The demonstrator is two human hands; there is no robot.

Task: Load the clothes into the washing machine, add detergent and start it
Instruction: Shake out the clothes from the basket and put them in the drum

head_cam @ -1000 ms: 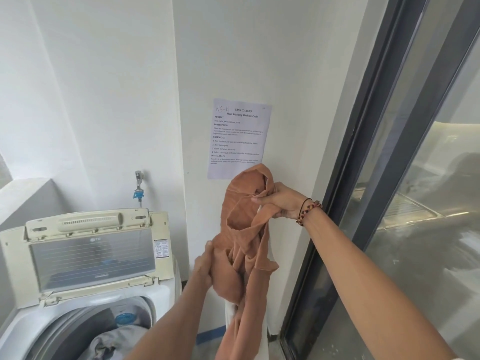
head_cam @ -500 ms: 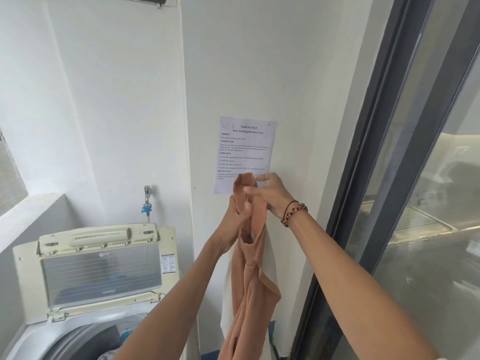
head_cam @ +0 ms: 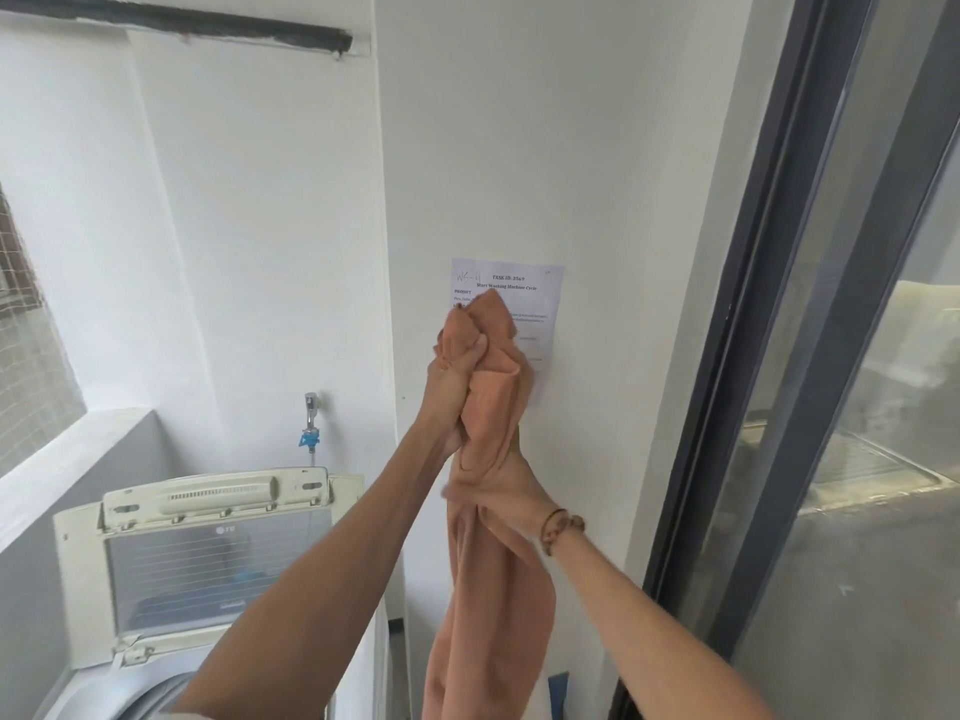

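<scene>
Left hand (head_cam: pixel 457 376) fisted on top of orange garment (head_cam: pixel 493 563), right hand (head_cam: pixel 504 493) clamped round it just below, rest hanging down, open-lid washing machine (head_cam: pixel 208 553) at left.

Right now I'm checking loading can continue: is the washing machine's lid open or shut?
Open: the cream hinged lid stands upright behind the drum opening.

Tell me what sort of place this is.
Probably a home laundry corner or balcony: a top-loading washing machine with its lid up, a water tap on the wall above it, and a sliding glass door alongside.
</scene>
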